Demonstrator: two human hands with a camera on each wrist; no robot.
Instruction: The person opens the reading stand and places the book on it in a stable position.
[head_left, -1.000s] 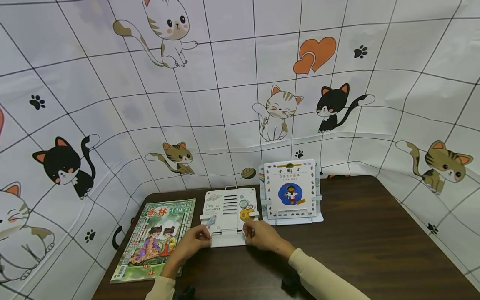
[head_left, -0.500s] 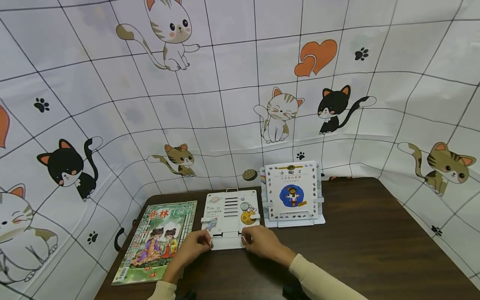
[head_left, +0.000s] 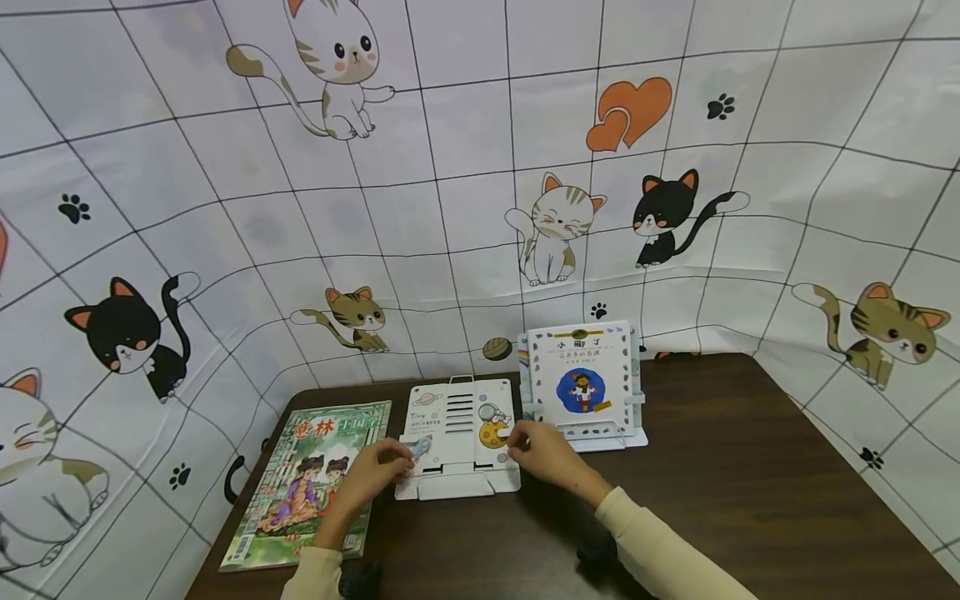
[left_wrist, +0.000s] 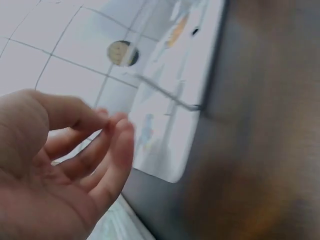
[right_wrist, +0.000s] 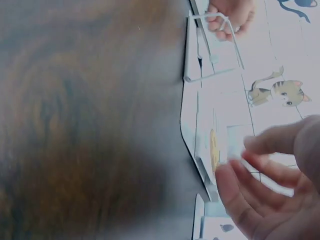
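A white book stand (head_left: 457, 462) printed with planets and a rocket lies reclined on the table between the hands. At its lower edge sits a white ledge (head_left: 456, 486); a thin wire page holder (right_wrist: 216, 77) juts out from it in the right wrist view. My left hand (head_left: 375, 471) hovers by the stand's left edge, fingers loosely bent. In the left wrist view, thumb and fingertips come close together with nothing seen between them. My right hand (head_left: 551, 454) is beside the right edge near the yellow planet, its thumb and fingers slightly apart and holding nothing visible.
A green magazine (head_left: 307, 483) lies flat at the left. Behind my right hand, a second stand (head_left: 637, 436) holds a white picture book (head_left: 581, 379) upright. The brown table (head_left: 720, 483) meets a cat-print cloth backdrop (head_left: 450, 208).
Both hands have let go of the wire page holder at the stand's lower edge and moved outward and up. The wire now leans outward from the ledge.
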